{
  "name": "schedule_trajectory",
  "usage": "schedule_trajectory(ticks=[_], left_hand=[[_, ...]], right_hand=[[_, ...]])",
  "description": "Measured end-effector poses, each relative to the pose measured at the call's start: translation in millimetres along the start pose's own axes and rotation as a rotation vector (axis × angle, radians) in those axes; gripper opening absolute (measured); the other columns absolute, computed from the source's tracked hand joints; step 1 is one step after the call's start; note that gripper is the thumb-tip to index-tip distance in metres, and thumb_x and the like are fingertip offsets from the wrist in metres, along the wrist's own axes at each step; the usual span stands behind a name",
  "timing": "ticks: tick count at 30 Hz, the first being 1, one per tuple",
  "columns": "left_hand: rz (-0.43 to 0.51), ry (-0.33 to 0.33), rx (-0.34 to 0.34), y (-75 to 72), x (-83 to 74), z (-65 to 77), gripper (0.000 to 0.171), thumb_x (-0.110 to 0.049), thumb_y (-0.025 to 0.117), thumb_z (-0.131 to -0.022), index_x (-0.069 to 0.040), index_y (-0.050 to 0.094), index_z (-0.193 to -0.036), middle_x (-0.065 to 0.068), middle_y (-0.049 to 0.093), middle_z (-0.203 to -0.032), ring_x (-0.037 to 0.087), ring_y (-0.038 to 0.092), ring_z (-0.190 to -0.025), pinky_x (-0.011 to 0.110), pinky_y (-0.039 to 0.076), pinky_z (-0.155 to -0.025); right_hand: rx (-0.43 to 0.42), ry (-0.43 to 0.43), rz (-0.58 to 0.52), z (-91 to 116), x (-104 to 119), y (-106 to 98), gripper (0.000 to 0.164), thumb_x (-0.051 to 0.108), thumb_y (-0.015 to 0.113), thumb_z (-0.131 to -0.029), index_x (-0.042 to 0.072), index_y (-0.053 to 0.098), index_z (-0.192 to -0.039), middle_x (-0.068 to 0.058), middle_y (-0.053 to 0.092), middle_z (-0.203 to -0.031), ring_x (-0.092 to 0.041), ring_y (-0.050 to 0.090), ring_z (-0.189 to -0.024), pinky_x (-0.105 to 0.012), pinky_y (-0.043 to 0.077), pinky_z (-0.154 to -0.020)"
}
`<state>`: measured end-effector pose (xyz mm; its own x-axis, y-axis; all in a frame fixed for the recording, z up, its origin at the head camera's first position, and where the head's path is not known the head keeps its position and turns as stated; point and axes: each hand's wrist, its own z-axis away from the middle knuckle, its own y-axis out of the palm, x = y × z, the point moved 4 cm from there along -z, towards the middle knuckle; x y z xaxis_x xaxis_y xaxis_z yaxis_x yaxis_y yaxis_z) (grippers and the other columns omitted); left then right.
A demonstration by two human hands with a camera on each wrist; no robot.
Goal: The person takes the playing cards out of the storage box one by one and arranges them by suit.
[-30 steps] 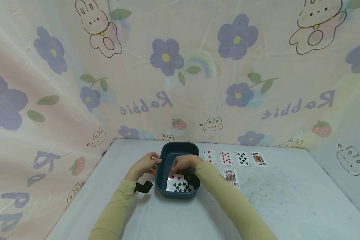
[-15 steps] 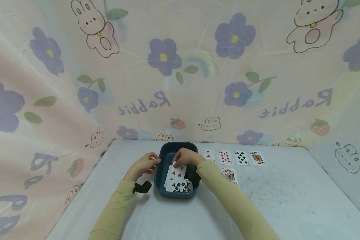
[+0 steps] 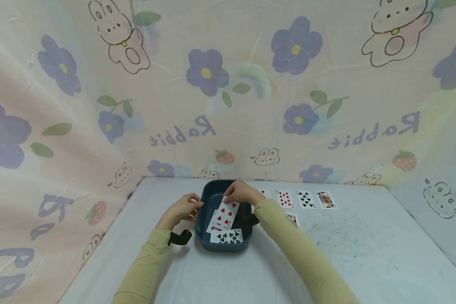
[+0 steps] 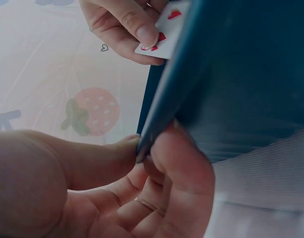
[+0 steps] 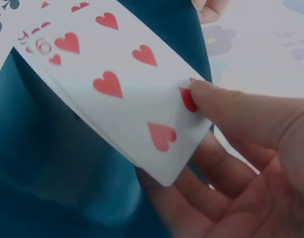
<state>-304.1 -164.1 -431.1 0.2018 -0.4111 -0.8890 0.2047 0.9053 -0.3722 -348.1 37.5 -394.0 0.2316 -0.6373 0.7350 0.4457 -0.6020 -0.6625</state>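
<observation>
A dark blue rectangular bin [image 3: 224, 248] stands on the table, and my left hand [image 3: 180, 211] pinches its left rim between thumb and fingers, plain in the left wrist view [image 4: 166, 183]. My right hand [image 3: 243, 193] holds a six of hearts playing card [image 3: 228, 213] by its upper end, thumb on the face and fingers beneath, as the right wrist view shows. The card slants over the bin. Under its lower end, a red-suited card [image 3: 212, 223] shows partly. A clubs card [image 3: 228, 236] lies crosswise at the near end of the bin.
Right of the bin, a face-up row holds a hearts card [image 3: 264, 193] partly behind my right hand, a diamonds card [image 3: 285, 199], a clubs card [image 3: 306, 200] and a face card [image 3: 326, 200]. My right sleeve [image 3: 289, 245] partly covers another face card [image 3: 293, 219]. A patterned curtain [image 3: 243, 126] rises behind the table.
My right hand has come up from inside the bin and shifted right, drawing the six of hearts up from the cards below. My left hand stays on the rim.
</observation>
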Motion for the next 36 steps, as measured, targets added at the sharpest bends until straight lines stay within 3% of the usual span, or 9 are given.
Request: schedule_trajectory(ticks=[9,17,22,29,36], left_hand=[[0.0,0.001,0.001,0.5,-0.1,-0.7,0.014,-0.014,0.053,-0.099,-0.003,0.049,-0.106,0.009,0.055,-0.079,0.017,0.054,-0.063,0.028,0.05,-0.053],[-0.007,-0.004,0.0,0.9,-1.1,0.0,0.012,-0.014,0.053,-0.099,-0.004,0.049,-0.104,0.009,0.056,-0.078,0.017,0.054,-0.063,0.028,0.05,-0.053],[0.004,-0.009,-0.003,1.0,-0.9,-0.6,0.011,-0.013,0.054,-0.099,-0.004,0.049,-0.104,0.009,0.056,-0.077,0.018,0.054,-0.062,0.028,0.05,-0.053],[0.014,-0.019,-0.003,3.2,2.5,-2.9,0.012,-0.014,0.054,-0.099,-0.004,0.049,-0.102,0.009,0.055,-0.076,0.017,0.055,-0.061,0.028,0.051,-0.053],[0.013,-0.015,-0.008,2.3,3.3,-3.7,0.012,-0.015,0.054,-0.098,-0.005,0.049,-0.103,0.009,0.056,-0.078,0.018,0.056,-0.061,0.029,0.051,-0.053]], right_hand=[[-0.03,-0.003,0.023,0,-5,-13,0.012,0.014,0.07,-0.088,0.008,0.076,-0.096,-0.004,0.068,-0.089,-0.016,0.06,-0.075,-0.028,0.05,-0.069],[-0.069,-0.011,-0.048,3,-13,-27,0.017,0.017,0.068,-0.09,0.006,0.075,-0.101,-0.006,0.069,-0.097,-0.016,0.059,-0.081,-0.028,0.048,-0.073],[-0.137,-0.034,-0.08,7,-18,-37,0.017,0.016,0.067,-0.091,0.005,0.075,-0.101,-0.004,0.068,-0.098,-0.014,0.052,-0.077,-0.025,0.044,-0.066],[-0.232,-0.021,-0.273,24,-34,-49,0.019,0.011,0.067,-0.09,0.0,0.07,-0.105,-0.009,0.069,-0.092,-0.016,0.062,-0.075,-0.029,0.053,-0.069],[-0.241,-0.018,-0.445,52,-49,-65,0.02,0.003,0.065,-0.089,-0.007,0.062,-0.106,-0.016,0.066,-0.096,-0.024,0.068,-0.079,-0.039,0.055,-0.075]])
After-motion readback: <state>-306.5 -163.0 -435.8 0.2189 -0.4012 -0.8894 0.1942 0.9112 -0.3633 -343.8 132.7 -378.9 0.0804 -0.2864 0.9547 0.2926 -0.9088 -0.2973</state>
